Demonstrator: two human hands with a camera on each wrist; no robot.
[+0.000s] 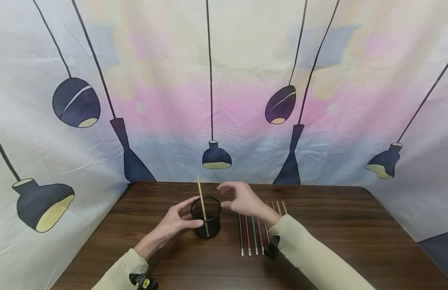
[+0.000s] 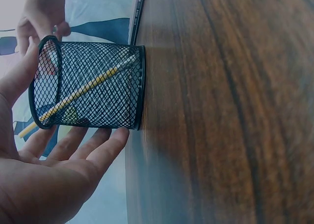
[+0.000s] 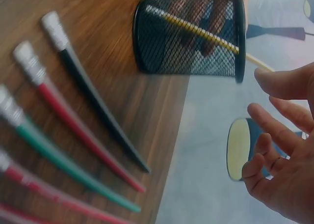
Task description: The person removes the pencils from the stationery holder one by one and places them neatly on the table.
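Observation:
A black wire-mesh pencil cup [image 1: 213,228] stands upright on the table, with one yellow pencil [image 1: 199,189] leaning inside it, eraser end down. My left hand [image 1: 172,222] holds the cup from the left, thumb at the rim and fingers along the far side. Just right of the rim hovers my right hand [image 1: 242,200], its thumb apart from its loosely bent fingers and nothing between them. Several pencils lie side by side to the right of the cup, among them a black pencil [image 3: 93,94], a red pencil [image 3: 83,130] and a green pencil [image 3: 68,162]. My right forearm partly covers that row.
Dark wood-grain table [image 1: 336,229] spreads under everything. Behind it hangs a pastel cloth backdrop [image 1: 166,100] printed with dark lamps. The pencils' eraser ends point toward me.

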